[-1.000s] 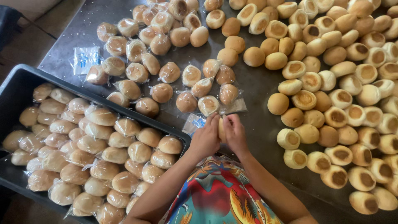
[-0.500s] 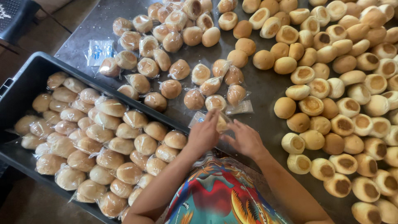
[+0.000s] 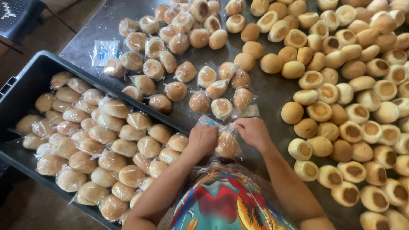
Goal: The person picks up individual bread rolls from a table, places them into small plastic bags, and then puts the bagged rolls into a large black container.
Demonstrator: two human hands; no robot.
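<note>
Seen from above, at the near edge of a dark grey metal table (image 3: 272, 96): a round golden bread roll in a clear plastic bag (image 3: 227, 144), held between two bare hands. Left hand (image 3: 203, 139) curled shut over the left side of the bag, knuckles up. Right hand (image 3: 254, 132) pinching the bag's top right edge, fingers bent and closed on the plastic. Just beyond the hands, a small stack of flat empty clear bags with blue print (image 3: 207, 122), partly covered by the left hand.

To the left, a deep black plastic crate (image 3: 25, 76), packed with bagged rolls (image 3: 106, 140) in tight rows. Farther out on the table, a loose scatter of more bagged rolls (image 3: 179, 55), spreading from just beyond the hands to the far edge. Another flat packet of clear bags with blue print (image 3: 105, 51) at the far left of the table. On the right, a wide spread of unwrapped rolls (image 3: 349, 85), many turned bottom up with pale rims and darker centres, reaching from the far right corner to the near right corner. At the near edge, between the forearms, a brightly patterned garment in red, teal and yellow (image 3: 226, 200). Far left corner: part of a dark plastic stool (image 3: 19, 15).
</note>
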